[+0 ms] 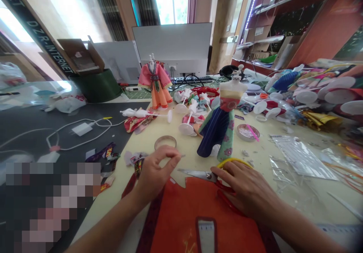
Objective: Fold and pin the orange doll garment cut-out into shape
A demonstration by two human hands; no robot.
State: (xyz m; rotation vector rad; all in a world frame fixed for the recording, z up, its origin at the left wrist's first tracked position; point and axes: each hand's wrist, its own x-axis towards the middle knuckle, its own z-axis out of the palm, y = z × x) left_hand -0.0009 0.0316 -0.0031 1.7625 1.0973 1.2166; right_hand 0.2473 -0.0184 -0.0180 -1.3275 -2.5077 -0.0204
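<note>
My left hand (157, 173) hovers above the table's near edge, with thumb and forefinger pinched on a small thin pointed item (183, 155) too small to name. My right hand (244, 185) grips the yellow handles of a pair of scissors (198, 175), whose steel blades point left across the top of an orange-red fabric piece (198, 211). That fabric has a cut, notched edge and lies under both hands. Just beyond the scissors stands a doll dress (218, 132) with a navy and green floral skirt, on a white stand. A round metal ring (165, 142) lies past my left hand.
A pink and orange doll dress (155, 81) stands at the back, with white plastic stands (187, 128) and fabric scraps nearby. Clear plastic sheets (300, 158) lie to the right, before a heap of colourful materials (320, 90). A monitor (171, 45) and keyboard stand behind.
</note>
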